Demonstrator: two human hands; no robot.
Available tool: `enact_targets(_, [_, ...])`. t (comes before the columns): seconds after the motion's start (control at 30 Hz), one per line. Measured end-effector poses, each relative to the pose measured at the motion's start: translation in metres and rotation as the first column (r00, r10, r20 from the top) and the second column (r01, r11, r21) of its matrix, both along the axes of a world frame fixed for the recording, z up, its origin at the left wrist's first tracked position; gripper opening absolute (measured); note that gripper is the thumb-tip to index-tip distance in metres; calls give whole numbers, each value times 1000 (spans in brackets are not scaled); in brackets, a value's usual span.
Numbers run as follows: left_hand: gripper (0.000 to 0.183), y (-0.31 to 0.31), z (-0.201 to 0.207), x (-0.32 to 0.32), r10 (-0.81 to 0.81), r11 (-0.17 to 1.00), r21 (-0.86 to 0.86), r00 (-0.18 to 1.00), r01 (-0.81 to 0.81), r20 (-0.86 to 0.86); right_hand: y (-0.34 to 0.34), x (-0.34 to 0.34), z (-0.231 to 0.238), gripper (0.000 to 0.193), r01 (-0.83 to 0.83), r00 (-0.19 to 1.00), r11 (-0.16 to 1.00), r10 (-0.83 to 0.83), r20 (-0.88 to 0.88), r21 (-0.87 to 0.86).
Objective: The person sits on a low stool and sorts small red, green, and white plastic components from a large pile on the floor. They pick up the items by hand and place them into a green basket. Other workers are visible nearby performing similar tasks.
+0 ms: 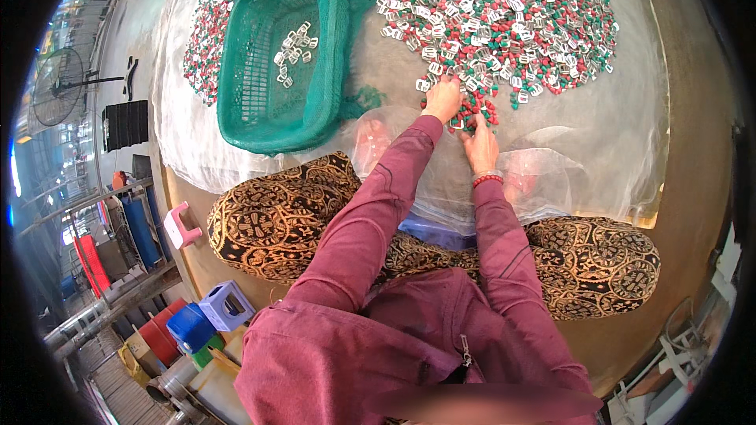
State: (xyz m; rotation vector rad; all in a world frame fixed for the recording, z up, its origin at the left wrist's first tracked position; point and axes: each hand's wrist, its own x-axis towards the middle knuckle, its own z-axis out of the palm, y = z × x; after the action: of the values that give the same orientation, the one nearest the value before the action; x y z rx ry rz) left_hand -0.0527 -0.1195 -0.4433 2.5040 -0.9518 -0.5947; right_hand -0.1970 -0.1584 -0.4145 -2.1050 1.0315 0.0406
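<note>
A large heap of small red and green pieces mixed with white buckle-like pieces (504, 24) is spread over a pale translucent sheet (394, 55). At the heap's near edge my left hand (445, 100) bends down among the pieces, its fingers drawn together; whatever lies under the fingertips is hidden. Close by on the right, my right hand (481, 148) has its index finger stretched toward a small cluster of red and green pieces (478, 109), with the thumb apart. A green plastic basket (236, 122), draped with green netting, stands left of the heap and contains several white buckle-like pieces (296, 51).
Another red and green heap (203, 55) lies behind and left of the basket. My patterned-trousered legs (276, 220) are bent to either side, feet under the translucent sheet. A blue-purple plastic object (437, 232) sits between them. Left are a pink stool (183, 226) and a fan (59, 86).
</note>
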Motion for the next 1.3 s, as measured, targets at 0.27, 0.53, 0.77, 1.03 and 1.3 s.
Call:
enact_targets(0.27, [39,8,20,-8,-136,987,-57,969,151,205,3,3,-41,27,-157,957,909,237,168,-386])
enact_targets(0.53, [28,-9,6,-6,-260,965,11,962,260,76,-49,-1,-47,28,230,927,972,-232,296,40])
enact_targets(0.77, [41,23,17,17,327,887,-341,945,-311,-12,-42,10,-16,76,0,945,995,33,324,-100])
enact_targets(1.03, [41,53,3,8,173,984,-43,985,-173,-23,-85,43,-17,61,-4,992,999,10,130,-48])
enact_targets(1.3, [24,39,31,36,152,691,-292,528,-661,-836,-62,55,-23,39,-373,917,843,399,-17,-388])
